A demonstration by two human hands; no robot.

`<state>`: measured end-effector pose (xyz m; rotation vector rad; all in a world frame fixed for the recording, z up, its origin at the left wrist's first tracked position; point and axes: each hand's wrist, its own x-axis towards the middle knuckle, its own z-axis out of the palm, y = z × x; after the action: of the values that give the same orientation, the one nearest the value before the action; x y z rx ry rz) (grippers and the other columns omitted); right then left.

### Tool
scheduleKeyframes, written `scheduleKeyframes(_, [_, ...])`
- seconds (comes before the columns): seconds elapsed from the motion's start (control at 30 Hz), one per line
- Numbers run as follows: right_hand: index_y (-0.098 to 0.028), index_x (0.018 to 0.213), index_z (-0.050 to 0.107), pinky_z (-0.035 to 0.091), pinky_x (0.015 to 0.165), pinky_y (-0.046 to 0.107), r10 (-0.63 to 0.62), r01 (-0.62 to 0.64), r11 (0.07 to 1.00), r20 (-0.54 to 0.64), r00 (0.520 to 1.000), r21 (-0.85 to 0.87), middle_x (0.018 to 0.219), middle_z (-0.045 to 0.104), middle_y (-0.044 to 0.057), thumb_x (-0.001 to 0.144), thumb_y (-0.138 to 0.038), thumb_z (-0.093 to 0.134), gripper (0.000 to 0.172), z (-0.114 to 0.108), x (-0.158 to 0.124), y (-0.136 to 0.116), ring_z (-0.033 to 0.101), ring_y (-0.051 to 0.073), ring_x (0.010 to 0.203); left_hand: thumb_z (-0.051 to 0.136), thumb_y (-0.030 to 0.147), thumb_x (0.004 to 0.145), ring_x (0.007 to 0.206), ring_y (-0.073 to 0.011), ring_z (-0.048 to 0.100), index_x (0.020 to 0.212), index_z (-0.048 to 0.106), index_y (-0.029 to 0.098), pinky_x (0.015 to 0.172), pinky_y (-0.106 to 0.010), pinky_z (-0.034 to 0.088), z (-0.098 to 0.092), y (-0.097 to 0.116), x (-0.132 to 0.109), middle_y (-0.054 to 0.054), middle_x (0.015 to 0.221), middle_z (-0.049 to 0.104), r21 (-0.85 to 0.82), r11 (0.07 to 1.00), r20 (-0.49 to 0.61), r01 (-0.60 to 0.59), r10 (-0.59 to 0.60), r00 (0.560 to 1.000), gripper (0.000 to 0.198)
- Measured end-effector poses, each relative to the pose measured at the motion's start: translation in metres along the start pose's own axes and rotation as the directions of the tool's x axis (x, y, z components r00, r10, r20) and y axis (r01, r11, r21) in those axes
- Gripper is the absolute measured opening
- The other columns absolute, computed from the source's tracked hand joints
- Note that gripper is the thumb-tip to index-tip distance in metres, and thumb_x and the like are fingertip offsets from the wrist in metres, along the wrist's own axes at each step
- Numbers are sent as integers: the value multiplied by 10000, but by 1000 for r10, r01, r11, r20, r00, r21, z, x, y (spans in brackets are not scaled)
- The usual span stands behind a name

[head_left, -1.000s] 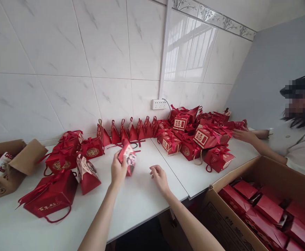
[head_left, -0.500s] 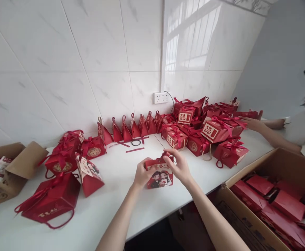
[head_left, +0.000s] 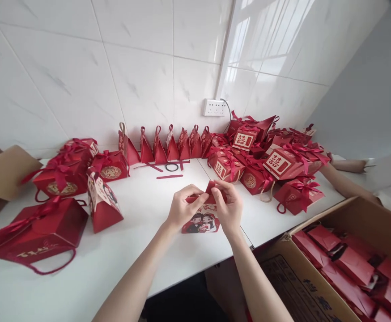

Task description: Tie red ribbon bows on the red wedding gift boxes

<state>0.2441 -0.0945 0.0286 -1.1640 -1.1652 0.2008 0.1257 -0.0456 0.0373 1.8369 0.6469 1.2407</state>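
A small red gift box with a cartoon couple on its front stands on the white table, between my two hands. My left hand pinches the upper left part of the box, thumb towards its middle. With thumb and fingers, my right hand grips the red flap at the top right. Both thumbs are close together at the upper edge. My fingers hide much of the top, so I cannot tell how the flaps sit against each other.
Tent-shaped red boxes line the wall behind red strips and a black ring. Ribboned boxes are heaped right; others stand left. A carton holds red boxes. Another person's arm reaches in from the right.
My view has tilted and shifted. My left hand has moved up to the box's top, and both hands now pinch there, thumbs closer together. The other person's hand is now mostly behind the heap.
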Motion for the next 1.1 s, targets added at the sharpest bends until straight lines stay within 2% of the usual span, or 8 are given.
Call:
scheduleKeyframes(0.07, [-218,1056,537,524,732,333,-143,141,988,-33,989,-59,915,600,43,837,-259,562,224,0,-10,4,608,164,812,591,322,787,594,-98,540,629,617,158,578,-204,431,-1,0,-4,11,627,581,-3,1000,-40,0,0,999,229])
scheduleKeyframes(0.13, [-230,1069,521,515,759,365,-300,296,943,-5,954,-152,948,556,51,807,-208,601,275,0,-18,6,581,186,876,594,314,783,566,-92,524,602,613,158,560,-201,423,-2,1,-6,14,597,566,-11,1000,-60,26,-26,998,240])
scheduleKeyframes(0.2, [-236,1066,524,510,752,374,-391,388,891,37,920,-236,939,529,52,789,-158,611,301,0,-23,8,561,196,896,596,312,783,548,-89,512,579,603,158,549,-201,418,-2,3,-7,16,575,551,-13,999,-71,46,-46,996,255])
scheduleKeyframes(0.43, [-235,980,521,496,715,350,-453,433,862,-21,891,-263,886,529,31,795,-115,595,232,1,-26,14,554,175,843,605,293,779,546,-87,517,562,602,167,544,-204,414,1,5,-10,13,573,562,4,1000,-99,4,-3,995,251])
scheduleKeyframes(0.6, [-232,933,534,477,697,325,-431,405,885,-74,899,-230,838,545,8,814,-116,578,172,1,-27,19,555,157,798,608,282,772,538,-85,518,530,579,165,539,-205,408,3,4,-10,15,558,564,14,1000,-109,-6,8,994,270])
scheduleKeyframes(0.8, [-228,875,531,457,681,289,-259,251,960,-48,965,-121,790,538,-17,814,-166,594,107,-2,-28,20,554,134,753,618,286,764,518,-80,509,515,574,162,521,-203,399,4,4,-9,16,542,556,11,1000,-123,-7,8,992,282])
scheduleKeyframes(1.0, [-219,812,492,461,665,276,-149,137,980,-81,985,-143,759,537,-32,732,-230,676,201,2,-27,8,561,131,718,625,301,765,507,-81,496,531,596,166,526,-209,403,3,3,-9,21,531,544,25,999,-108,-29,32,994,272])
scheduleKeyframes(1.1, [-214,776,470,453,607,256,-10,-4,985,-76,997,-174,721,522,-46,702,-263,690,237,5,-25,-2,547,117,638,608,269,769,512,-83,496,543,598,166,537,-214,406,1,2,-8,22,534,537,19,999,-90,-44,45,995,249])
